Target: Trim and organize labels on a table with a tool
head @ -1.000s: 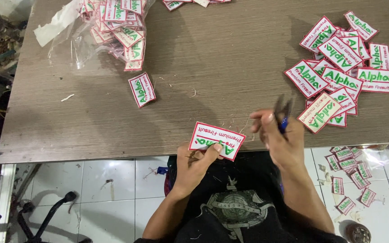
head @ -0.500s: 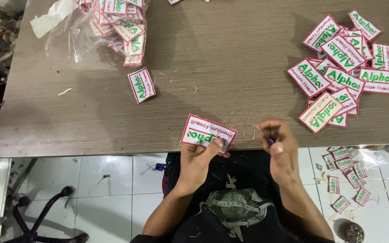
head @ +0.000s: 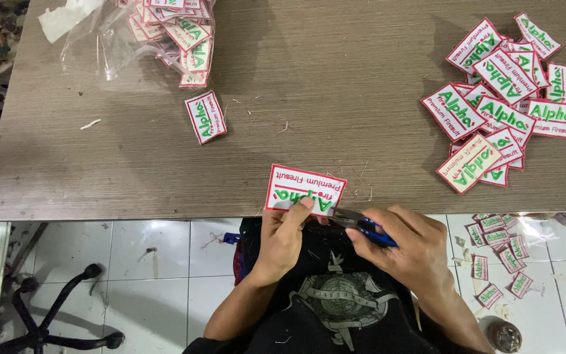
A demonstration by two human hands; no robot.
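At the far left corner of the tabletop lies a crumpled clear plastic bag with a stack of embroidered patches spilling from its mouth toward the middle of the far edge. Just nearer than that stack, 1 single patch lies alone on the wood, white with a red border and green lettering, well apart from the near edge. Short thread clippings are scattered across the grey wood grain around it.

At the middle of the near edge, the left hand pinches 1 patch between thumb and fingers; the patch lies flat at the edge of the tabletop, and its near border overhangs a little toward the person's lap. Just to the right of it, the right hand is closed around small blue-handled thread snips, whose metal tips point left and meet the near right corner of the held patch. I cannot tell whether the blades are parted or together.

Toward the right edge of the tabletop sits a loose pile of patches, many overlapping, 1 of them lying upside down at the pile's near side. Below the right end of the table, more patches lie scattered on the white floor tiles.
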